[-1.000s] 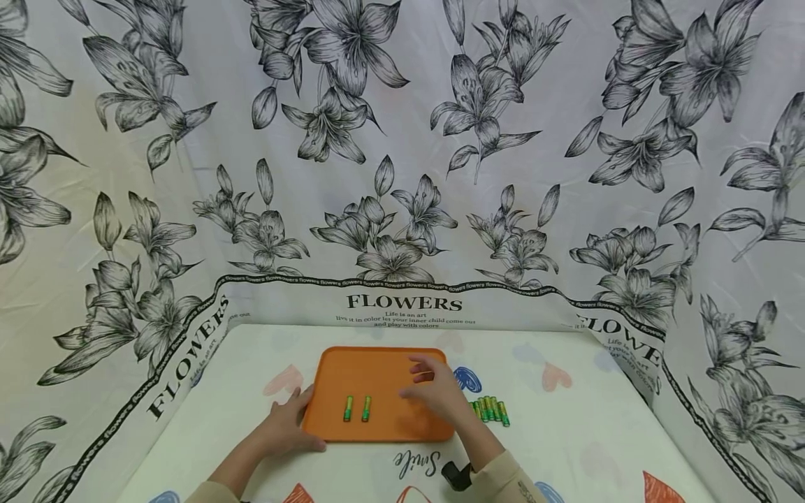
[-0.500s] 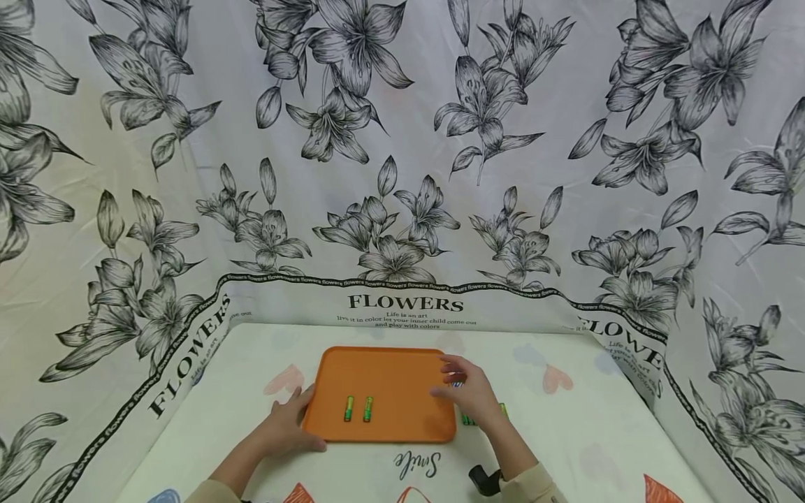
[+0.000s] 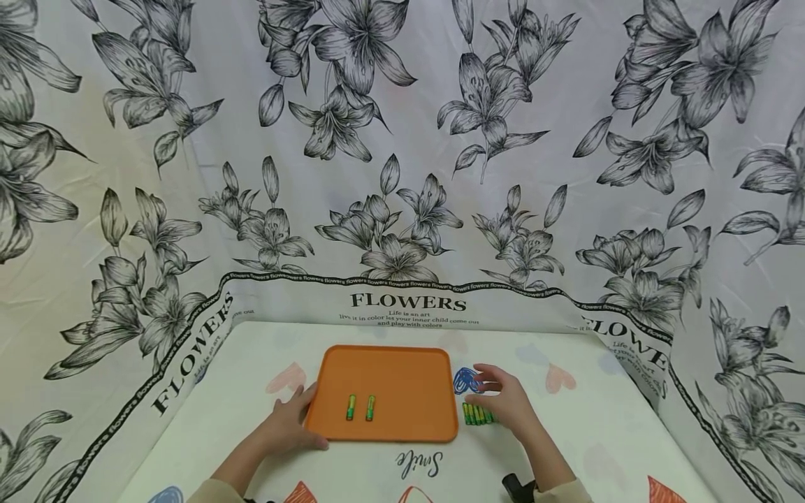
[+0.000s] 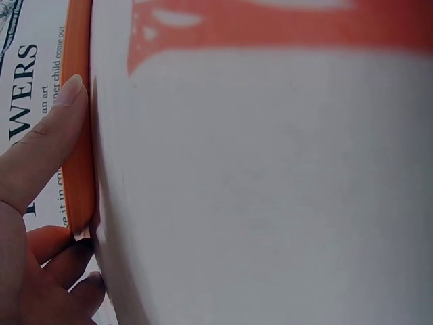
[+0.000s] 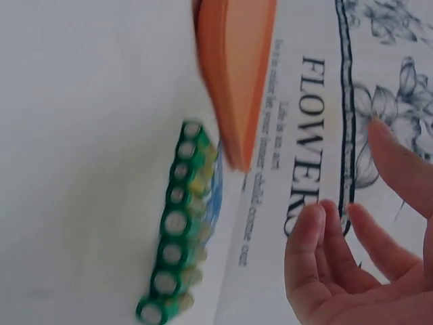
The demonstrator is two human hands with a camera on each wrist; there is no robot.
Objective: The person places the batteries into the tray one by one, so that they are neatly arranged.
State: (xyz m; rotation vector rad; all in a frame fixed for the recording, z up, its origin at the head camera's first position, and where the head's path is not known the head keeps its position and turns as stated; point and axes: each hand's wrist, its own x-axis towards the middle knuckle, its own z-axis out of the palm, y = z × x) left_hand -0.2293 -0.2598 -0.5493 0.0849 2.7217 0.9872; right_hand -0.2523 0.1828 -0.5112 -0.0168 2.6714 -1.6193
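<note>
My left hand (image 3: 291,423) holds the near left corner of an orange tray (image 3: 402,374). Its thumb lies along the tray's near side and its fingers are at the left side. Two green-and-yellow batteries (image 3: 351,407) lie side by side, apart from each other, in the tray's left half. Just right of the tray, a close row of several more batteries (image 3: 476,413) lies on the table; the right wrist view shows their flat ends (image 5: 177,222). My right hand (image 3: 506,405) hovers over the right end of that row, fingers loosely bent and nothing between them.
A white tablecloth (image 3: 616,412) printed with hearts and the word "Smile" covers the table. White flower-print cloth (image 3: 402,140) hangs behind it and along both sides. A black wrist device (image 3: 518,487) sits by my right sleeve.
My right hand has moved right, from over the tray's right part to over the battery row. My left hand, the tray and the two batteries in it stay in place.
</note>
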